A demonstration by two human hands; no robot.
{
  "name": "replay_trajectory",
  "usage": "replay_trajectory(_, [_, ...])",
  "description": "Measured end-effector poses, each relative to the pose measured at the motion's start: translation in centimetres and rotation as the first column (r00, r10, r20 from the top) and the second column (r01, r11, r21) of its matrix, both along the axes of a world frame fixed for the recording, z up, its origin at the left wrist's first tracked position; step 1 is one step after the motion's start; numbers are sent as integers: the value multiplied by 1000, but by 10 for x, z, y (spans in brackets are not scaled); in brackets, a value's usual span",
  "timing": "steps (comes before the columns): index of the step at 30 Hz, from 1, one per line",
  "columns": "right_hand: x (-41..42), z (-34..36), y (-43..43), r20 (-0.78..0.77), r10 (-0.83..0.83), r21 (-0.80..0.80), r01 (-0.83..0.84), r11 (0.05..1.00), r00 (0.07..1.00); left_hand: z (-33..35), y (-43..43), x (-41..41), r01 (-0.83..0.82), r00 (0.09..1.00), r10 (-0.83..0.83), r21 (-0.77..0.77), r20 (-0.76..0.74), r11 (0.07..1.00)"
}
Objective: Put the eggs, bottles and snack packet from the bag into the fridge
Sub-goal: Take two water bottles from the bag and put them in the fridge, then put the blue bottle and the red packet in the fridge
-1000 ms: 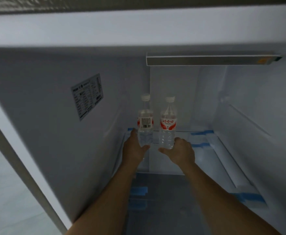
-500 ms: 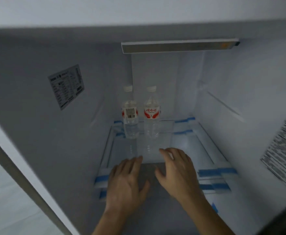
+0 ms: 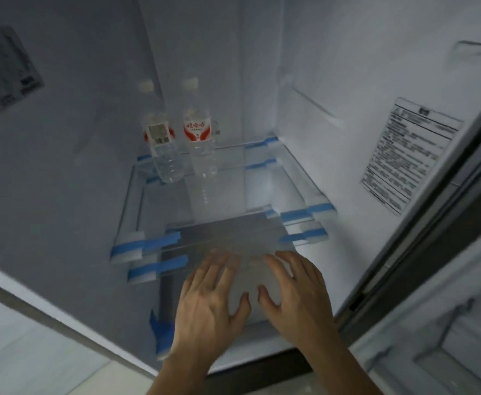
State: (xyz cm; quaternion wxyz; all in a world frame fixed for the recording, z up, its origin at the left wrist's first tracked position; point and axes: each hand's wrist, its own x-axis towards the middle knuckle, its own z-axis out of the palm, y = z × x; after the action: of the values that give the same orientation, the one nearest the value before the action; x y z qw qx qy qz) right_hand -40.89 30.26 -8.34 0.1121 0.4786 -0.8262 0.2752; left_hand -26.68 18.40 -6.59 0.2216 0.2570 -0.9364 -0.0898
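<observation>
Two clear water bottles with red-and-white labels stand upright side by side at the back left of the fridge's glass shelf (image 3: 256,178): the left bottle (image 3: 162,149) shows its barcode, the right bottle (image 3: 200,143) its red lettering. My left hand (image 3: 208,309) and my right hand (image 3: 296,297) hover near the fridge's front edge, well in front of the bottles. Both are empty with fingers spread. No eggs, snack packet or bag are in view.
Blue tape strips (image 3: 162,240) hold the shelf edges and foam pads. A printed sticker (image 3: 410,149) is on the right wall and another sticker (image 3: 5,75) on the left wall. The open fridge door (image 3: 447,309) stands at the right.
Both hands let go of the bottles and drew back from the shelf's rear to the fridge's front. The bottles stay standing. The view tilted downward.
</observation>
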Motion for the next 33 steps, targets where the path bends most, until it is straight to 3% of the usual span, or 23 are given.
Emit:
replay_trajectory(10, [6, -22, 67, -4, -227, 15, 227, 974, 974, -24, 36, -26, 261, 962, -259, -13, 81, 965])
replay_trajectory(18, [57, -20, 103, 23, -567, 113, 561, 820, 824, -48, 49, -38, 607, 795, -606, 76, -32, 791])
replay_trajectory(21, [85, -23, 126, 5, -686, 92, 683, 725, 728, -55, 68, -40, 722, 690, -720, 144, -78, 677])
replay_trajectory(24, [117, -26, 155, -22, -792, 109, 789, 605, 610, -51, 99, -38, 776, 607, -795, 229, -19, 587])
replay_trajectory(33, [234, -29, 246, -42, -993, 163, 982, 101, 109, -47, 218, -7, 947, 188, -982, 269, -13, 177])
